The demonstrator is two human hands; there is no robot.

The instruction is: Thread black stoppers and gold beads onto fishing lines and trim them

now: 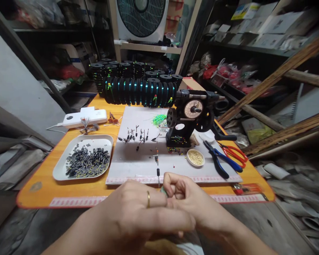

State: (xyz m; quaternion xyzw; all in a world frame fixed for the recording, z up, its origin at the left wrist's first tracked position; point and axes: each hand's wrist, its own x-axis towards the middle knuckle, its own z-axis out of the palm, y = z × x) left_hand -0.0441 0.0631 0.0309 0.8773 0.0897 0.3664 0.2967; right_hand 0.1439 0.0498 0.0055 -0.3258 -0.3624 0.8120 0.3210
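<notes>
My left hand point(138, 209), with a ring on one finger, is closed at the table's front edge. Its fingertips meet those of my right hand point(184, 191), which is pinched shut. A bit of something small and greenish point(163, 191) shows between them; the fingers hide the rest. Just beyond the fingers is a small black cylinder point(158, 172) with a thin stem. Farther up the grey board point(133, 159) lie several similar black pieces point(136, 136) with thin stems, and a small orange-and-black piece point(156, 157).
At left, a white tray point(57, 168) holds many small dark parts. A black winding device with a dial point(193, 109) carries ringed black spools point(139, 92). To the right are a dish of gold beads point(195, 158), blue pliers point(220, 159), red-handled pliers point(235, 154) and a lighter point(248, 188).
</notes>
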